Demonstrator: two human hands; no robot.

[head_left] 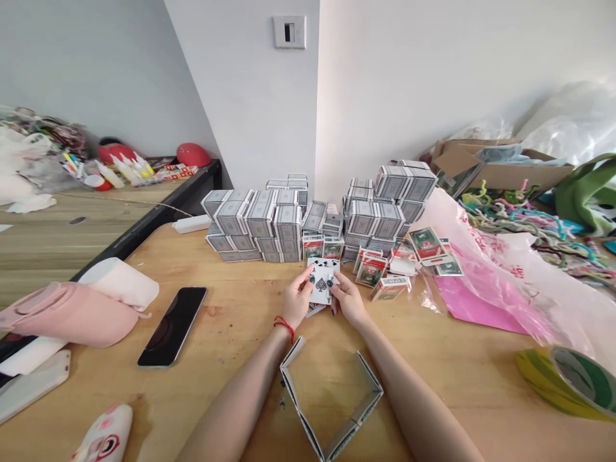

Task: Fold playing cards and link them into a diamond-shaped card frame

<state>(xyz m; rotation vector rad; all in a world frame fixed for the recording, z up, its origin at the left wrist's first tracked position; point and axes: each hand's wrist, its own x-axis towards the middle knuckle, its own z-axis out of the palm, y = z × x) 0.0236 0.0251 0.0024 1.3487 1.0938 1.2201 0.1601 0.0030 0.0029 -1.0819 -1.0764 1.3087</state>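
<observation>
My left hand (297,301) and my right hand (347,300) pinch a small fan of playing cards (322,280) between them over the wooden table (231,372); the ace of spades faces me. The left wrist wears a red string bracelet. In front of my forearms stands a ring of cards (331,391) set on edge, forming an open loop on the table. Behind my hands lie loose red-and-green card packs (380,269) and stacks of grey-wrapped card boxes (262,224).
A black phone (173,326) lies to the left, beside a pink roll (72,314). A pink plastic bag (486,282) spreads to the right, with coloured cords (534,224) and a cardboard box (486,160) behind it. A tape roll (570,382) sits at the right edge.
</observation>
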